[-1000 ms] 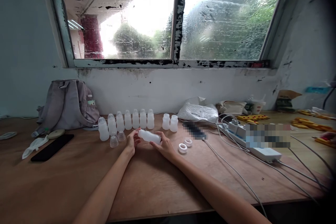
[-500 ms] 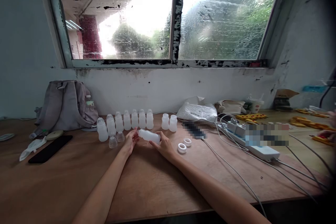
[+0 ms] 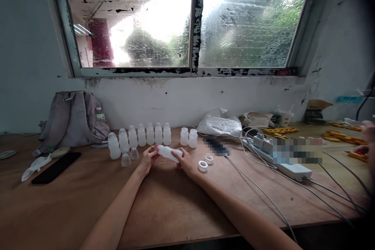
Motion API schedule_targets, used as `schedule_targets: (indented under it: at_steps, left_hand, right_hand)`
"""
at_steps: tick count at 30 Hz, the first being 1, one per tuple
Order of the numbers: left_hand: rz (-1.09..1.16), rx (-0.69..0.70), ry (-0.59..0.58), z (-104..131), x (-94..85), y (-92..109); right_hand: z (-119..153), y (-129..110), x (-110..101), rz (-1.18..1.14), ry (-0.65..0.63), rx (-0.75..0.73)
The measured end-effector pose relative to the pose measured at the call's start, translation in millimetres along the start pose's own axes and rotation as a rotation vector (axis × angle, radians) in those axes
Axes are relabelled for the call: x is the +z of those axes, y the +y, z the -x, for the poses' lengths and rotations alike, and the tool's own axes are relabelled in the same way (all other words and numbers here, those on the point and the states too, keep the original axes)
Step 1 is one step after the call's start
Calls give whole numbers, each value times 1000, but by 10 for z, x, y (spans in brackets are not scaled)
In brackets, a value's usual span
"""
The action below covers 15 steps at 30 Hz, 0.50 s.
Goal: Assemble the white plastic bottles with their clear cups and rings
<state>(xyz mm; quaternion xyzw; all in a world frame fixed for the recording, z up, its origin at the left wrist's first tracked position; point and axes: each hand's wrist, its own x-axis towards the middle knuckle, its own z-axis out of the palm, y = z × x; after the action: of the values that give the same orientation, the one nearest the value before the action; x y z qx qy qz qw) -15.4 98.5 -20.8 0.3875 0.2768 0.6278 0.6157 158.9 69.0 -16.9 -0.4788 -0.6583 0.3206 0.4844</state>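
Between my hands, a frosted white baby bottle [image 3: 167, 152] lies tilted on its side above the table. My right hand [image 3: 185, 161] wraps round its base end. The fingers of my left hand [image 3: 149, 158] are closed round its neck end, and what they cover there is partly hidden. Behind and to the left stands a row of several capped baby bottles [image 3: 142, 135]. Two clear bottle caps [image 3: 125, 159] sit in front of that row. Two open-topped bottles [image 3: 192, 138] stand beyond my right hand, and two white rings [image 3: 202, 166] lie to its right.
A grey backpack [image 3: 73, 121] and a black phone [image 3: 57, 168] are on the left. A silvery plastic package [image 3: 221, 123] rests by the wall. Cables and a white power strip [image 3: 295, 171] occupy the right, with another person's hand [image 3: 367, 134] at the far edge.
The bottle has moved slightly right and up with my hands. My left fingers have come closer around its neck end. At the far right, the other person's hand has shifted.
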Motion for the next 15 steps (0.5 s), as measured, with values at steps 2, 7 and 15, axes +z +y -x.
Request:
schedule_targets:
  at_steps: [2, 7, 15]
  left_hand:
    - [22, -3, -44, 27, 33, 26]
    - [187, -139, 8, 104, 176, 63]
    - [159, -105, 381, 153, 288, -34]
  right_hand:
    - [-16, 13, -4, -136, -91, 158]
    - [68, -39, 34, 70, -12, -108]
    - [240, -217, 164, 278, -63, -307]
